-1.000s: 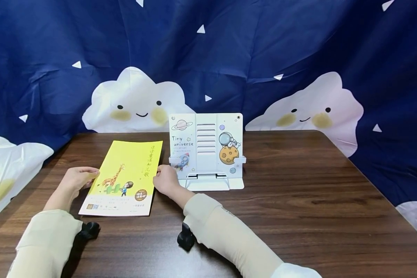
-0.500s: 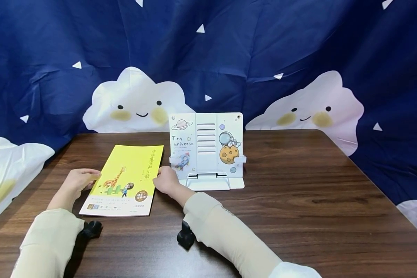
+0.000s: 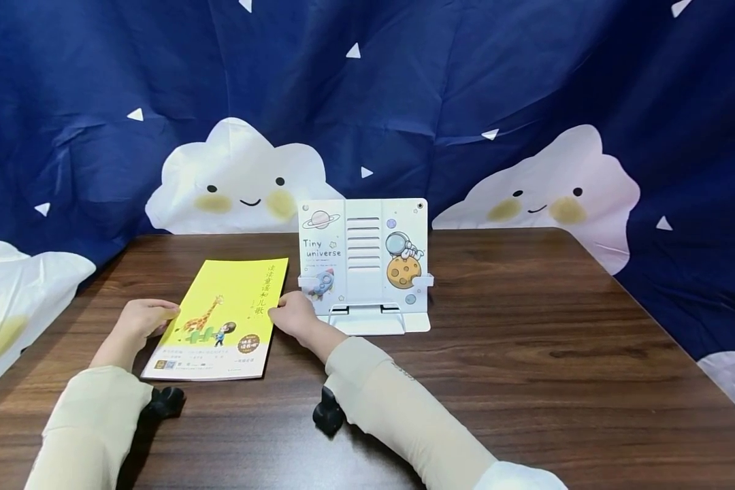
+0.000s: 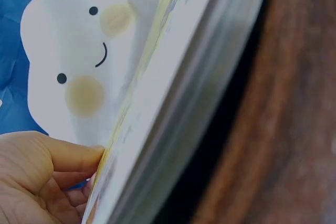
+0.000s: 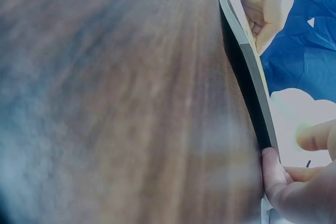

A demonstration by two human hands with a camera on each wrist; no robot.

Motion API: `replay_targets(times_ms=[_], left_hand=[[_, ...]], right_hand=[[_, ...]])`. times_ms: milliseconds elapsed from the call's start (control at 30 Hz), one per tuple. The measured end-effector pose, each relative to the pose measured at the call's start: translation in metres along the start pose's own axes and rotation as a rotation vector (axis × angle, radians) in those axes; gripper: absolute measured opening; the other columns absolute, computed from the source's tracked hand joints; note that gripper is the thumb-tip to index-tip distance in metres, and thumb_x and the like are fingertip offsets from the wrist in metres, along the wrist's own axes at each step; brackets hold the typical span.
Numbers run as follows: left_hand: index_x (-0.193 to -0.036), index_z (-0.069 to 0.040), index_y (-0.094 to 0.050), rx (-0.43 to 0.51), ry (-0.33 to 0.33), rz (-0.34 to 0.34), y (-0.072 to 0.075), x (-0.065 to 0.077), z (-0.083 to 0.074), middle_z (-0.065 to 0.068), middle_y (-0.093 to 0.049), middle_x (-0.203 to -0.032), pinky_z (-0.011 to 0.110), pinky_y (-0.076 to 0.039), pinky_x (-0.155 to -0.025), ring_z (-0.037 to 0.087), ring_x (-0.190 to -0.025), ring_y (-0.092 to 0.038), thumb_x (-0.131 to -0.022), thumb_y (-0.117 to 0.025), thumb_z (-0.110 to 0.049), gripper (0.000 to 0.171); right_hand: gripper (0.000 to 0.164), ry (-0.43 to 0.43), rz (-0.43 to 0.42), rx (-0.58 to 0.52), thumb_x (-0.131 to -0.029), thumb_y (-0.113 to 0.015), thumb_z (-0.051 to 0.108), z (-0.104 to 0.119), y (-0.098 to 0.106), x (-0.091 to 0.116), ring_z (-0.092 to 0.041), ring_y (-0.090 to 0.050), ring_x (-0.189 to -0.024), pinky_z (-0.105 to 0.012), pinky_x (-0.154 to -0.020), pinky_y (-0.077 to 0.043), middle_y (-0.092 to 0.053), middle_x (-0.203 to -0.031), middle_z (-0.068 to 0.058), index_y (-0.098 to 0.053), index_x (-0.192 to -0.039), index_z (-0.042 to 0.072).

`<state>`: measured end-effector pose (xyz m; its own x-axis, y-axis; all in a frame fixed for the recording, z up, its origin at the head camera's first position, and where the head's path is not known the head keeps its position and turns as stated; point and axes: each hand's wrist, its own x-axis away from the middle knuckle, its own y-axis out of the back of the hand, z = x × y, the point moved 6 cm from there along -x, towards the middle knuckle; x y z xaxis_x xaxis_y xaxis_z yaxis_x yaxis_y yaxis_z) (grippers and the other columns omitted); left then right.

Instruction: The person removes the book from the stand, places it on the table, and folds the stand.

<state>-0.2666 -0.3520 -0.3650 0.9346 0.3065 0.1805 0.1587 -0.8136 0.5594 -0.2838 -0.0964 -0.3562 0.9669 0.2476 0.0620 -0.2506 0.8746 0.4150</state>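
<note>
A yellow paperback book [image 3: 229,292] with a giraffe and a child on its cover lies face up, left of centre in the head view. At its left edge, my left hand [image 3: 139,321] pinches the cover with the thumb on top; the left wrist view shows that thumb [image 4: 79,156] close up. My right hand [image 3: 295,316] grips the opposite edge. In the right wrist view, one of its fingers [image 5: 270,166] sits against the book's edge [image 5: 262,111]. Dark shadow shows under the book in both wrist views. Just right of the right hand stands a white book stand [image 3: 363,255].
The brown wooden table [image 3: 545,340] extends to the right of the stand. A blue curtain [image 3: 392,88] with white clouds hangs behind the table. Black devices [image 3: 328,412] are worn under both wrists, close above the tabletop.
The book's far edge has come down and nearer in the head view, while its near edge stays almost in place. My left hand has shifted slightly right; the right hand hardly moves.
</note>
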Motion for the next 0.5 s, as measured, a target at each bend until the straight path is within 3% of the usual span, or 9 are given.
replay_targets(times_ms=[300,500], left_hand=[[-0.101,0.016,-0.054,-0.033,-0.004,-0.027,0.0021,0.0018,-0.0017,-0.001,-0.052,-0.062,0.022,-0.038,-0.045,0.008,-0.051,-0.043,-0.079,-0.052,-0.005,0.031],[-0.1,0.017,-0.055,-0.055,-0.023,-0.054,0.0039,0.0047,-0.0049,-0.001,-0.053,-0.064,0.021,-0.038,-0.045,0.008,-0.053,-0.045,-0.078,-0.053,-0.006,0.032]], right_hand=[[0.033,-0.033,-0.021,-0.045,-0.075,-0.052,0.001,0.0008,-0.0002,0.0031,-0.012,-0.032,-0.043,-0.02,-0.039,-0.025,-0.033,-0.047,0.0,-0.036,-0.047,0.009],[0.016,-0.067,-0.016,-0.076,-0.077,-0.053,0.004,-0.0014,0.0011,0.0037,-0.012,-0.035,-0.045,-0.021,-0.04,-0.028,-0.043,-0.059,-0.001,-0.053,-0.061,0.001]])
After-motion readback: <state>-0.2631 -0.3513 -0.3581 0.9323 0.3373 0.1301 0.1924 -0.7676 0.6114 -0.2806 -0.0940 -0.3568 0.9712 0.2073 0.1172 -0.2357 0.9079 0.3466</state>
